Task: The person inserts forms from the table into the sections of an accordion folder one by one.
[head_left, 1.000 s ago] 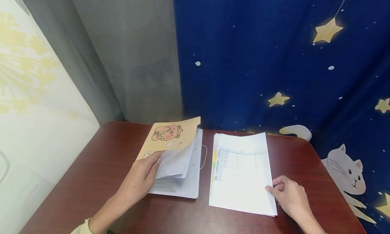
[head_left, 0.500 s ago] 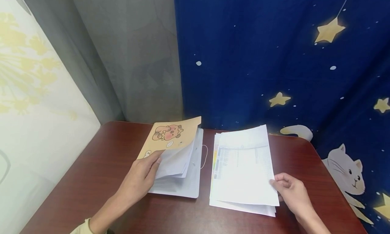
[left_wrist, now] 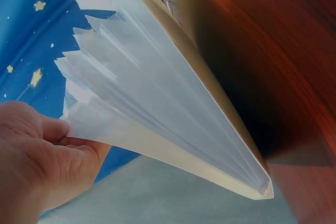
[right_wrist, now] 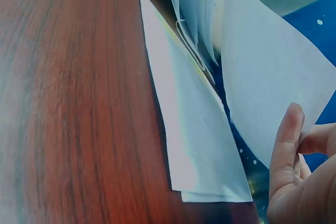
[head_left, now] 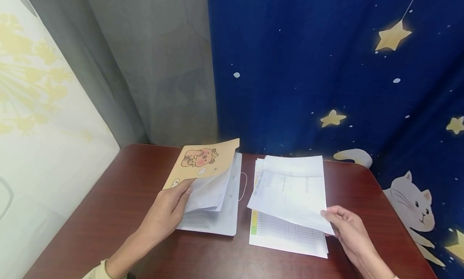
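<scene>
An expanding file folder [head_left: 203, 160] with a tan cartoon-bear cover lies propped partly open on the table. Its front edge is pinched by my left hand [head_left: 164, 210], thumb on the inner side. In the left wrist view, translucent pockets [left_wrist: 142, 77] fan out between the two covers. My right hand [head_left: 348, 232] pinches the lower right corner of a printed sheet of paper [head_left: 290, 190]. That sheet is raised at an angle over a stack of papers [head_left: 286, 240], whose top page shows a table with coloured cells. The right wrist view shows the sheet's blank back [right_wrist: 273, 72] apart from the stack.
A thin white elastic loop [head_left: 245, 186] sticks out from the folder's right side, between it and the papers. Both lie on a dark red wooden table [head_left: 214, 257]. Behind the table hang a grey curtain [head_left: 170, 69] and a blue star-patterned curtain [head_left: 290, 69].
My right hand has lifted the top sheet off the stack, swinging its lower edge up and uncovering the page beneath. The left hand and the folder have stayed in place.
</scene>
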Demonstrator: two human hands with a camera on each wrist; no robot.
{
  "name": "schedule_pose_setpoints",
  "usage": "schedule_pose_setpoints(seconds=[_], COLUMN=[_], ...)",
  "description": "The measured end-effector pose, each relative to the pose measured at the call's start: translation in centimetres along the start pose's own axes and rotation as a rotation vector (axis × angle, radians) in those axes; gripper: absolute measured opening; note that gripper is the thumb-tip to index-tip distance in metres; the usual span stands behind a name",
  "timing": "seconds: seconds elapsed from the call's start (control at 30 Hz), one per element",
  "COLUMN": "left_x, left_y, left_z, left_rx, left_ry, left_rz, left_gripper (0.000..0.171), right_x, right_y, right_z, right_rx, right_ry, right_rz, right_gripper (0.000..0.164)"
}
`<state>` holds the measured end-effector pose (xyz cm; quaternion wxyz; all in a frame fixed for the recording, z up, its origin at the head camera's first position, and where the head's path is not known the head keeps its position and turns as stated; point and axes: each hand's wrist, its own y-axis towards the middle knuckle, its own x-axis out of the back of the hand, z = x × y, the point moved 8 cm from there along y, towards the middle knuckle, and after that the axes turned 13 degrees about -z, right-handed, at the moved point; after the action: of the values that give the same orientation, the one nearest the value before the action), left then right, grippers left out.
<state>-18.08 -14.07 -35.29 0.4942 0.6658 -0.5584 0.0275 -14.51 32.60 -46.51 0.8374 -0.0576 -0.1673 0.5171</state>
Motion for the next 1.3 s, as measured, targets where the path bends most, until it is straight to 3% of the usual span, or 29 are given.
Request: schedule_pose_setpoints(seconds=[0.23,0.43,0.73,1.3], left_x=[0.2,0.2,0.2,0.3], left_y=[0.1,0.2,0.1,0.0], left_z=[-0.1,-0.2,-0.1,-0.1], left_rx=[-0.014,-0.017,-0.016,-0.001], left_ry=[-0.008,-0.01,-0.007,-0.011], left_rz=[-0.018,-0.018,-0.019,-0.016], left_gripper=[0.036,0.035,0.034,0.033], right_x=[-1.2,-3.1,-5.4,-7.8], right_y=[-0.4,-0.7,-0.8,-1.3], right_z=[0.8,1.2,2.0,2.8], right_rx=[0.035,0.025,0.008,-0.001], right_ry=[0.032,0.085,0.083,0.1], right_rz=[0.017,0.073,0.074,0.11], right_gripper=[0.01,0.009,0.011,0.018])
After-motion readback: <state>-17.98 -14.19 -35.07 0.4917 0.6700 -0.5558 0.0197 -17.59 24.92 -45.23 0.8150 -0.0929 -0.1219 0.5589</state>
